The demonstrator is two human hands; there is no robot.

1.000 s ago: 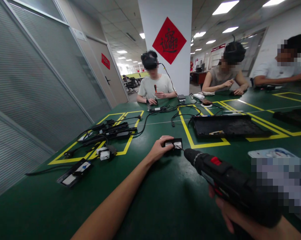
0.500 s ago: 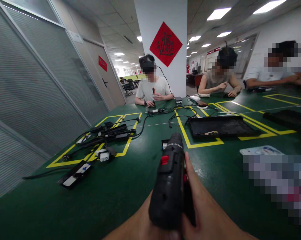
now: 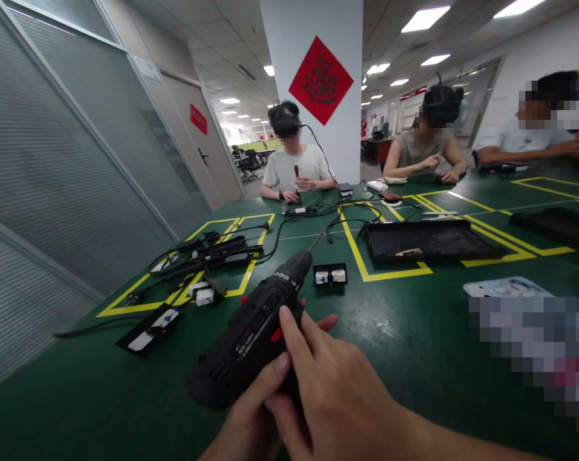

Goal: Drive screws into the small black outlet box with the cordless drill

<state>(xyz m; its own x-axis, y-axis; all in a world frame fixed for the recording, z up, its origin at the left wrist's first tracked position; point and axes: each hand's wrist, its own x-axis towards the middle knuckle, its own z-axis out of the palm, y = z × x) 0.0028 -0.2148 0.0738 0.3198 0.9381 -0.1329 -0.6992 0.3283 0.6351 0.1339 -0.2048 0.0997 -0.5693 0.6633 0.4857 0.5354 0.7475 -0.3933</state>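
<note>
A black cordless drill [image 3: 258, 330] with red switches is held above the green table. Its thin bit points away and slightly to the right. My left hand [image 3: 251, 413] wraps the handle from below, its thumb along the drill's side. From the right, my right hand [image 3: 342, 384] also holds the drill, with fingers against the body near the red button; the handle is mostly hidden by both hands. Just beyond the drill lies a small black plate with white parts [image 3: 330, 276]. A longer similar black plate [image 3: 150, 330] rests to the left.
Tangled black cables [image 3: 212, 256] and a white block [image 3: 204, 294] lie within yellow tape at left. A black tray [image 3: 419, 240] sits at right, near a clear plastic package [image 3: 505, 286]. Across the table, a person [image 3: 296, 163] holds a screwdriver [image 3: 296, 171]; two others sit further right.
The drill has turned from pointing straight ahead to lying diagonally, its rear swung left and its side now showing. My right hand has come up along its side. The small plate is uncovered.
</note>
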